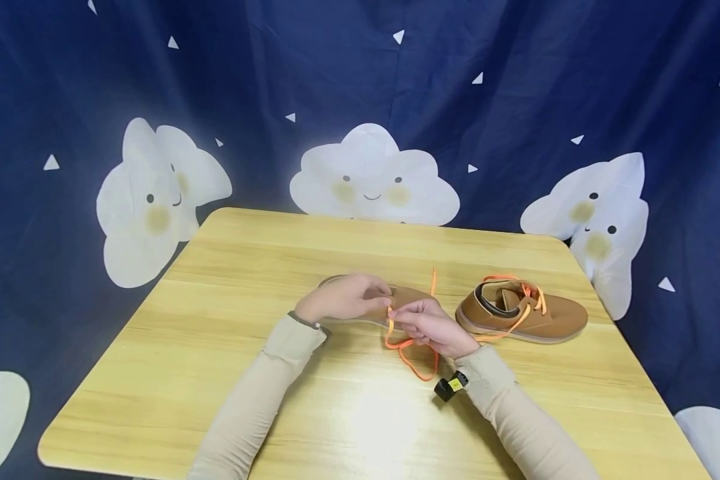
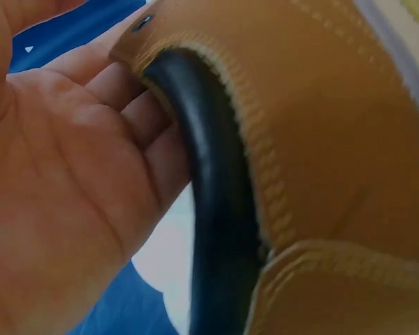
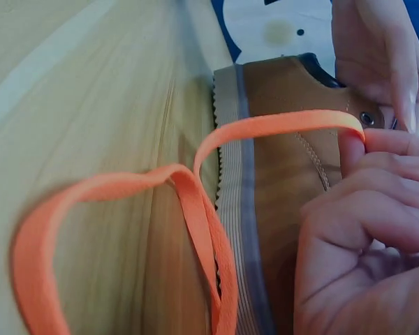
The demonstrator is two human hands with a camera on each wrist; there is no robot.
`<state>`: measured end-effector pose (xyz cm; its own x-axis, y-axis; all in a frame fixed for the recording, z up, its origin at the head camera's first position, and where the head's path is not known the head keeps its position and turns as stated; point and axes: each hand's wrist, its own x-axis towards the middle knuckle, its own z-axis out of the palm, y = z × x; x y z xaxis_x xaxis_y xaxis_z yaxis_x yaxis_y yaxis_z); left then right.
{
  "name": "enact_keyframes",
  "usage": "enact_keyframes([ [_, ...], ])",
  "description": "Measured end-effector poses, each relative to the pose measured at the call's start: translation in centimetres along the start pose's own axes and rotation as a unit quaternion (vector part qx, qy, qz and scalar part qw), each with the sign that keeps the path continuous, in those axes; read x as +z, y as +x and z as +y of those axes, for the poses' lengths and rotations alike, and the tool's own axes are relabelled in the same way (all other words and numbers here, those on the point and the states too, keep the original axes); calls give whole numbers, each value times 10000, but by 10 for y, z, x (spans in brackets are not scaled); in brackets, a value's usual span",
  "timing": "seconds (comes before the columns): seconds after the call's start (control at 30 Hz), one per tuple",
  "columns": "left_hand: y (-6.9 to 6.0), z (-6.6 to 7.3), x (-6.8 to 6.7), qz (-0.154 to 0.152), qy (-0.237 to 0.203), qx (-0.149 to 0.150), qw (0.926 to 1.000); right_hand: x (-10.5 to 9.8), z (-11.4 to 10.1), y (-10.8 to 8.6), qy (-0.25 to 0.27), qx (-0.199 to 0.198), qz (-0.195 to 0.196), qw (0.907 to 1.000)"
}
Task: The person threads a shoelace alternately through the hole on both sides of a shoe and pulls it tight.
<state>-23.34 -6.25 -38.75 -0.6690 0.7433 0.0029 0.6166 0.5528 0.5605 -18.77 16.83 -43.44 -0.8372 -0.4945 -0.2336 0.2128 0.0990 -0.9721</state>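
A brown shoe [image 1: 413,297] with a dark padded collar [image 2: 213,167] lies at mid-table, partly covered by both hands. My left hand [image 1: 348,297] holds its eyelet flap, with the fingers tucked behind the flap near the eyelet [image 2: 144,23]. Just beside that flap, my right hand [image 3: 370,237] pinches an orange shoelace [image 3: 286,124] near its end, and the rest of the lace loops down over the sole onto the table. Whether the lace tip is inside the eyelet is hidden by the fingertips. Another lace end stands up beyond the shoe.
A matching brown shoe [image 1: 561,317] with an orange lace through it stands to the right on the wooden table [image 1: 216,373]. Behind the table hangs a dark blue curtain [image 1: 348,67] with white clouds. A small black device [image 1: 450,387] is strapped to the right wrist.
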Motion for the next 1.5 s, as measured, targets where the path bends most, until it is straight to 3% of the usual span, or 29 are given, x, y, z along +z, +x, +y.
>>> enact_keyframes([
  [0.37, 4, -5, 3, -162, -714, -433, 9964, 6, 3, 8, 138, 65, 567, 9983],
  [0.57, 5, -3, 3, -231, -1073, -602, 9921, 6, 2, 6, 187, 32, 579, 9981],
  [0.63, 6, -3, 3, -233, -1101, -669, 9914, 6, 2, 5, 75, 2, 650, 9979],
  [0.73, 6, -2, 4, -232, -1175, -685, 9904, 8, 0, 1, -342, -185, 1075, 9934],
  [0.83, 5, -3, 3, -202, -1273, -664, 9894, 11, -2, -2, -1031, -426, 1485, 9826],
  [0.93, 4, -4, 3, -150, -1423, -654, 9875, 12, -1, -1, -1530, -562, 1573, 9740],
  [1.17, 5, -8, 5, 8, -1722, -521, 9837, 11, 1, 2, -1403, -447, 1395, 9792],
  [1.5, 6, 2, 0, 714, -2277, -40, 9711, 6, 0, 0, -1540, -402, 1271, 9790],
])
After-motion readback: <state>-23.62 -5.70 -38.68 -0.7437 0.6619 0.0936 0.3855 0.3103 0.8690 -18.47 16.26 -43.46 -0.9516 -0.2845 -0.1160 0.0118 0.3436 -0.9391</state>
